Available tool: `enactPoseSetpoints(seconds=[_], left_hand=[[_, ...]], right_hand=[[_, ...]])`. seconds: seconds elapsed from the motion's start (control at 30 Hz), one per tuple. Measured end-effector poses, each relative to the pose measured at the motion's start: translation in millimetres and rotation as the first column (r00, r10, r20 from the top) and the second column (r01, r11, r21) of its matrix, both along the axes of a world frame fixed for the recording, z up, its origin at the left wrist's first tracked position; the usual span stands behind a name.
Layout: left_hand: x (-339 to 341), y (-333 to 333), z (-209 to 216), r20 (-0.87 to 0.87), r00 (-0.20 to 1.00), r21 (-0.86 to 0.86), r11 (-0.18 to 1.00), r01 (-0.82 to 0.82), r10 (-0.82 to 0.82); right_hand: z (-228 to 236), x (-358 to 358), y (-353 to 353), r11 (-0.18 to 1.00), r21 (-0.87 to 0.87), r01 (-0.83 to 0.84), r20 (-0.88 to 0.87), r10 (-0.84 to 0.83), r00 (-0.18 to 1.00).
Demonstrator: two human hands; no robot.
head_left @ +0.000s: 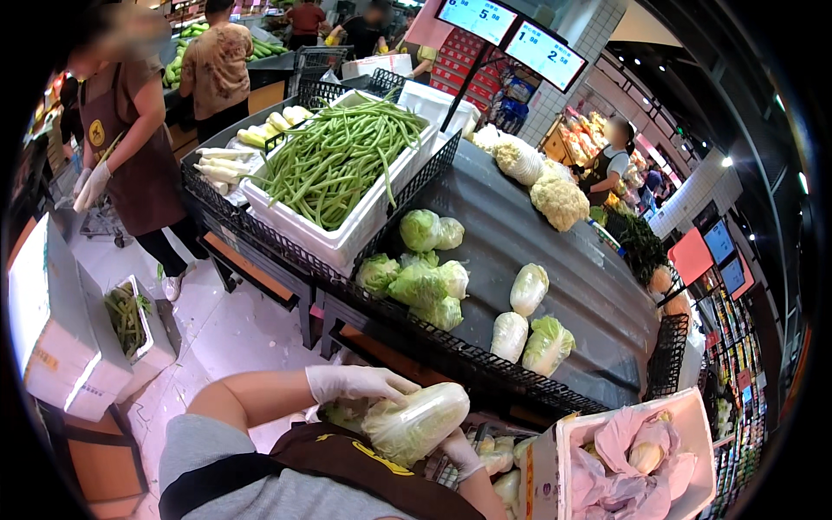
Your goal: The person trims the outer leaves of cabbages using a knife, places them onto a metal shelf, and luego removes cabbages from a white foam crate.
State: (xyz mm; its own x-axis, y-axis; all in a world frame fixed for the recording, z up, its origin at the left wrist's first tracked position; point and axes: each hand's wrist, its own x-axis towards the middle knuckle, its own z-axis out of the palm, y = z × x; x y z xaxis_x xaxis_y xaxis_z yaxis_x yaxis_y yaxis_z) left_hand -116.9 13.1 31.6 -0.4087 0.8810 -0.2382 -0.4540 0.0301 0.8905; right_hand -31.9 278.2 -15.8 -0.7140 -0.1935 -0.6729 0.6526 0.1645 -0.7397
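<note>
The hands, both in white gloves, are grasping one long pale Chinese cabbage (422, 425) between them, close to the person's apron (334, 464). The left hand (360, 384) lies over the cabbage's upper left end with its fingers spread along the leaves; the right hand (462, 453) supports the opposite end from the lower right, its fingers partly hidden. Leafy greens (345, 414) show just under the left hand.

Beyond the hands stands a dark ribbed counter (598, 303) edged with black mesh. On its near part, ahead of the right hand, three more Chinese cabbages (529, 289) sit close together; nearly straight ahead of the held one is a cluster of green leafy heads (429, 290). Farther off, past all of these, lies a cauliflower (559, 201). Well ahead of the left hand, a white crate (299, 232) is heaped with green beans (347, 156).

Right of the right hand, a white box (542, 477) contains pink wrapping (607, 485) around pale produce. Well to the left of the left hand are two white boxes (65, 321), and beyond them stands a co-worker (143, 191) in a brown apron and gloves.
</note>
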Motion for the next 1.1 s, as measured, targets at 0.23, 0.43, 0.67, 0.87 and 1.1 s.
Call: enactPoseSetpoints(seconds=[0.23, 0.43, 0.67, 0.87, 1.1], left_hand=[[-1, -8, -51, 0.582, 0.81, 0.057, 0.99, -0.13, 0.073], [19, -18, -48, 0.648, 0.753, 0.167, 0.943, -0.287, 0.114], [30, 13, -69, 0.751, 0.658, 0.325, 0.902, -0.284, -0.064], [51, 32, -50, 0.843, 0.538, 0.315, 0.839, -0.444, -0.032], [6, 84, 10, 0.643, 0.759, 0.293, 0.881, -0.37, 0.105]], right_hand=[[59, -13, -39, 0.967, 0.158, -0.202, -0.246, 0.236, 0.94], [145, -29, 40, 0.786, -0.147, -0.6, -0.215, 0.567, 0.795], [62, -54, 16, 0.837, 0.378, -0.396, -0.461, 0.542, 0.703], [41, -64, -12, 0.475, 0.803, -0.359, -0.182, 0.77, 0.612], [-166, -8, -12, 0.822, 0.478, -0.308, -0.372, 0.507, 0.777]])
